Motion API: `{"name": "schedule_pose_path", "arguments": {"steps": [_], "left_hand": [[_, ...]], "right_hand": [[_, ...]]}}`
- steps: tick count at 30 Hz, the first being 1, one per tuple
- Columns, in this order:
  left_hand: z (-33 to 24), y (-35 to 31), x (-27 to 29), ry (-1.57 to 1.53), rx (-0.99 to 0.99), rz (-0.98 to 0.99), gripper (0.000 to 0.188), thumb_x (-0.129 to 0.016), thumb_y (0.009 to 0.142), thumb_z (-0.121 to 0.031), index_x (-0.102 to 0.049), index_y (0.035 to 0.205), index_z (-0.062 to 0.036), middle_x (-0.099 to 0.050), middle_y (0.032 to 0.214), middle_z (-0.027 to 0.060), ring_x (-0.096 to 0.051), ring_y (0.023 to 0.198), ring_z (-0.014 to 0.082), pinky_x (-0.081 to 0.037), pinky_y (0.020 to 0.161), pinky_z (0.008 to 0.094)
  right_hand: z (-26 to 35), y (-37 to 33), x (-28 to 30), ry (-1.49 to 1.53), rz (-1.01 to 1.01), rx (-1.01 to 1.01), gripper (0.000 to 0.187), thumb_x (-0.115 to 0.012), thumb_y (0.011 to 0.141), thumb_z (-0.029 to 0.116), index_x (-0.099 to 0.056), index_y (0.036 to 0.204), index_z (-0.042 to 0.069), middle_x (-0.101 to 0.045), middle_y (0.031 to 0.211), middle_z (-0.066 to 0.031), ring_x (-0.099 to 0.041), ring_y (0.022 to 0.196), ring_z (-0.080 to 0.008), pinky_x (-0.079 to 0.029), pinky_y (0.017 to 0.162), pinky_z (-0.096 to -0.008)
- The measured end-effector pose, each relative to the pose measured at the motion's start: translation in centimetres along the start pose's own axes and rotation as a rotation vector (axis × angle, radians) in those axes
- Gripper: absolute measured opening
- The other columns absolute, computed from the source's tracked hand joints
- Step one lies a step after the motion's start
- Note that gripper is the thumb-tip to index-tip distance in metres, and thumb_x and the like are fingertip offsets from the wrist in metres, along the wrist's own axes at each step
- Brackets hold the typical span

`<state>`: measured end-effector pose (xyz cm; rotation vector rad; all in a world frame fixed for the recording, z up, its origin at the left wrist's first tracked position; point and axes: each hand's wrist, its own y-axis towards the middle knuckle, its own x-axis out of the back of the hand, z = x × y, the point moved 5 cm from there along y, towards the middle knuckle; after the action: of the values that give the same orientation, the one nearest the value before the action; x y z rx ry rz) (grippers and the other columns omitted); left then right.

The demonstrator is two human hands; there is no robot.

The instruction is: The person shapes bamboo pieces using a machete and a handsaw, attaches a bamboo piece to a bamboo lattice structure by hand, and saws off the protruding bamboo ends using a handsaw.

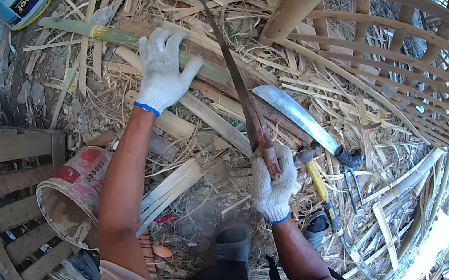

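Note:
A length of green bamboo (115, 35) lies slanting across a wooden board at the upper left. My left hand (163, 73), in a white knitted glove with a blue cuff, presses over it, fingers hooked across the far side and thumb out along it. My right hand (275, 182), gloved the same way, is closed round the reddish-brown wooden handle of a handsaw (237, 78). The saw's long dark blade points away from me, seen nearly edge-on, to the right of the left hand. Beside it rests a machete (298, 116) with a curved shiny blade and black handle.
Bamboo strips and shavings litter the ground. A hammer (317, 181) with a yellow handle lies right of my right hand. At the left, a tipped dirty bucket (70, 195) rests by a slatted wooden crate (11, 175). A woven bamboo frame (393, 46) stands at the right.

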<state>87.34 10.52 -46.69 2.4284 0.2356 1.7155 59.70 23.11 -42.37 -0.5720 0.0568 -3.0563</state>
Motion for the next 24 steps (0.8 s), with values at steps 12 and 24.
{"name": "schedule_pose_path", "arguments": {"steps": [12, 24], "left_hand": [[1.2, -0.1, 0.1, -0.041, -0.045, 0.001, 0.042, -0.055, 0.1, -0.028, -0.056, 0.137, -0.0081, -0.05, 0.134, 0.018, -0.042, 0.132, 0.0372, -0.021, 0.12, 0.0503], [2.7, -0.3, 1.6, -0.296, 0.017, -0.103, 0.033, -0.068, 0.094, -0.024, -0.064, 0.123, -0.0074, -0.063, 0.122, 0.016, -0.055, 0.116, 0.0371, -0.043, 0.104, 0.0446]], "right_hand": [[-1.5, 0.9, 1.4, 0.065, -0.074, -0.134, 0.057, -0.067, 0.099, 0.034, -0.058, 0.138, -0.007, -0.07, 0.116, -0.0151, -0.068, 0.102, -0.0183, -0.052, 0.093, -0.0343], [1.0, 0.4, 1.8, 0.065, -0.182, -0.139, 0.07, -0.063, 0.098, 0.056, -0.063, 0.127, -0.008, -0.068, 0.122, -0.0199, -0.065, 0.114, -0.0299, -0.048, 0.103, -0.0458]]}}
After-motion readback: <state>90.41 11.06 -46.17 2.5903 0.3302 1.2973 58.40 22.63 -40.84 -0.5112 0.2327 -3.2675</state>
